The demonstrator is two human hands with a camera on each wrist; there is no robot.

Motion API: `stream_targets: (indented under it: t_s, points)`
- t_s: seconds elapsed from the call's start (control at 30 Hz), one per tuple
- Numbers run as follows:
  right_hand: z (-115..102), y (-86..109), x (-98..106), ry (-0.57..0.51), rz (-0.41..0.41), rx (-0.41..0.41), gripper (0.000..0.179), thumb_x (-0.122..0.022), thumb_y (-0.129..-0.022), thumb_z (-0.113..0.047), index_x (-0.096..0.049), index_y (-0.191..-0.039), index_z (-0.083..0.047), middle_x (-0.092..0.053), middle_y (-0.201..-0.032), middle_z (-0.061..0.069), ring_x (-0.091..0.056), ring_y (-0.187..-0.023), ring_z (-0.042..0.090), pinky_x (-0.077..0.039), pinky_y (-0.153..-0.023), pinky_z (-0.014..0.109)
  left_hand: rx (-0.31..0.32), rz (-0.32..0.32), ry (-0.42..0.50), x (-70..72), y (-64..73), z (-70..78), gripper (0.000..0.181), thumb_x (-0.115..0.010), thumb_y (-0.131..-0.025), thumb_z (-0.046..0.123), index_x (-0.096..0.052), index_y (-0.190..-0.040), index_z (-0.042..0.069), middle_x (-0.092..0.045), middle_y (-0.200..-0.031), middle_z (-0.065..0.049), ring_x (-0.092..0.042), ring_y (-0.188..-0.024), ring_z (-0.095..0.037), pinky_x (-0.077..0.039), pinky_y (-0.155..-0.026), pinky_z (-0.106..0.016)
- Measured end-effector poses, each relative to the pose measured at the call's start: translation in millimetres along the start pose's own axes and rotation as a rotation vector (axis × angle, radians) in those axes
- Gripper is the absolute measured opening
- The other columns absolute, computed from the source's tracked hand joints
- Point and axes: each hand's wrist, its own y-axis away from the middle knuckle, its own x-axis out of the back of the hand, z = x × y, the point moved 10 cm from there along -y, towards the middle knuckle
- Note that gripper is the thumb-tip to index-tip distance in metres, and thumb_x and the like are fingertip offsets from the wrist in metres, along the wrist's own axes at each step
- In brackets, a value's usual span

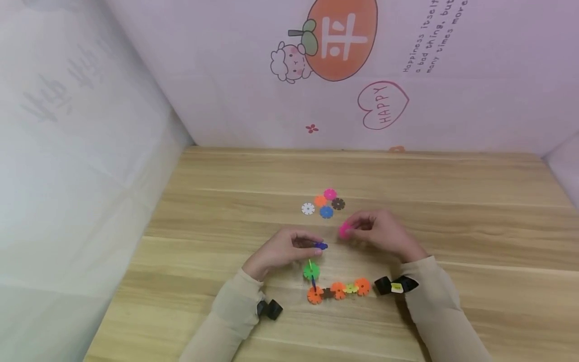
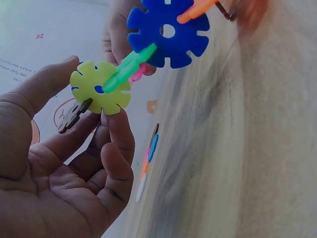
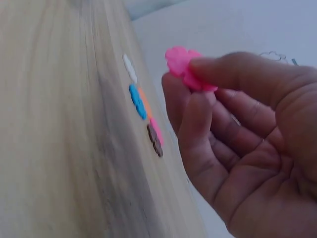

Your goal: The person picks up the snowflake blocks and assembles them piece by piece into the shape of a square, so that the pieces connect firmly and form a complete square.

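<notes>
My left hand (image 1: 282,247) pinches a dark blue notched flower disc (image 1: 321,246) at the end of a chain of interlocked plastic discs. Close by in that chain are a yellow disc (image 2: 101,94), a brown disc (image 2: 74,116) and a green disc (image 1: 311,271). Past another blue disc (image 2: 168,32), the chain bends right in the head view, through an orange disc (image 1: 315,295) to a far orange disc (image 1: 362,286). Between thumb and fingers, my right hand (image 1: 382,232) holds a loose pink disc (image 3: 184,67), apart from the chain.
Beyond the hands, loose discs lie grouped on the wooden table (image 1: 475,211): white (image 1: 308,208), blue (image 1: 326,212), orange (image 1: 320,200), pink (image 1: 330,194) and brown (image 1: 338,203). A printed white backdrop (image 1: 235,90) rises behind the table's far edge.
</notes>
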Motion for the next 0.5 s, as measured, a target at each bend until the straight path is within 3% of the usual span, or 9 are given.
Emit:
stream_targets:
  t_s: [0.2,0.5]
  points:
    - [-16,8.2,-13,-0.067,-0.087,0.079,0.018,-0.073,-0.08,-0.033,-0.07,-0.093,-0.02,-0.072,-0.09,-0.002,-0.065,-0.077,0.024,-0.053,-0.063,0.032,0.017,0.006,0.0,0.0,1.3,2.4,0.025,-0.072,-0.081,0.033,-0.07,-0.103,0.023,-0.069,-0.099,0.008,-0.062,-0.093,-0.011,-0.049,-0.08,-0.03]
    - [-33,12.8,-26,-0.076,-0.134,0.143,0.017,-0.074,-0.078,-0.033,-0.071,-0.091,-0.021,-0.072,-0.09,-0.006,-0.066,-0.085,0.018,-0.053,-0.076,0.031,0.021,0.002,-0.006,-0.5,2.6,2.2,0.027,-0.073,-0.08,0.033,-0.069,-0.105,0.023,-0.069,-0.102,0.009,-0.061,-0.096,-0.01,-0.048,-0.084,-0.031]
